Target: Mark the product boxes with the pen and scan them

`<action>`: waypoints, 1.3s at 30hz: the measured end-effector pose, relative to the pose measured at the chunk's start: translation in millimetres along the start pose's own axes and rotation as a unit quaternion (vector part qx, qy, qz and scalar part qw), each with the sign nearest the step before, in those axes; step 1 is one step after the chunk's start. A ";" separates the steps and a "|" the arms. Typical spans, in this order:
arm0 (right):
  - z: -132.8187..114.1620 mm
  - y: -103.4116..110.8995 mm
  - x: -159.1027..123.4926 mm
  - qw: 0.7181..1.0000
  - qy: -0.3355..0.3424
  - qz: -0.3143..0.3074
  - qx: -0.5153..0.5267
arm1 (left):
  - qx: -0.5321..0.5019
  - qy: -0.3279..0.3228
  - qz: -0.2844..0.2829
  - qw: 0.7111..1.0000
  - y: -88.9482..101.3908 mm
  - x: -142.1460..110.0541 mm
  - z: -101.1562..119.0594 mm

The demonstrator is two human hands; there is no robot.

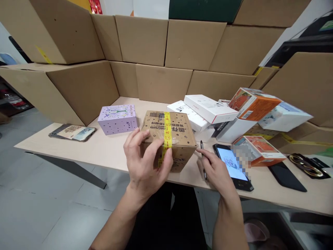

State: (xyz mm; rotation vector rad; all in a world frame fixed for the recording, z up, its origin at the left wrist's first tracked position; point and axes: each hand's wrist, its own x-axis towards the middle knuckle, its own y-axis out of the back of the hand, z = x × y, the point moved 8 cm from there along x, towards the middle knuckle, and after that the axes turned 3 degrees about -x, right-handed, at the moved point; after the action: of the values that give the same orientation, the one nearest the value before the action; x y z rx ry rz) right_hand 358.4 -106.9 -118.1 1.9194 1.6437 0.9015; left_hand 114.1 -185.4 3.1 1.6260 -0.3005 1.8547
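A brown cardboard box (179, 130), printed with dark marks and Chinese characters, stands near the table's front edge. Yellow printed tape (168, 128) runs over its top and down the front. My left hand (145, 163) is curled against the box's near upper edge, its thumb and index finger at the tape. Beside the box's right corner, my right hand (215, 170) has its fingers closed around a slim dark pen (202, 146), one fingertip close to the corner. The pen is partly covered by the fingers.
A lilac box (118, 119) and a phone (73, 132) lie to the left on the table (111, 149). White boxes (210, 107), orange boxes (257, 104) and a lit handheld device (232, 166) are on the right. Large cartons (163, 83) wall the back.
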 end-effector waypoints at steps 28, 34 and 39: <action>-177.1 54.1 21.7 0.926 0.289 0.039 0.238 | 0.030 -0.047 0.000 0.998 -11.6 -7.9 10.3; -201.2 47.1 15.6 0.924 0.343 0.022 0.168 | 0.033 -0.047 0.001 0.998 -11.7 -6.7 11.8; -200.1 40.4 20.8 0.932 0.323 0.027 0.161 | 0.032 -0.046 -0.007 0.998 -11.9 -7.8 11.8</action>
State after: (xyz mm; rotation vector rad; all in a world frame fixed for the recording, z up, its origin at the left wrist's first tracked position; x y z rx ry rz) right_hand 242.1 -108.8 50.9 2.0056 2.2307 1.4799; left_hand 130.9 -185.3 -4.7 1.7552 -0.2723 1.7995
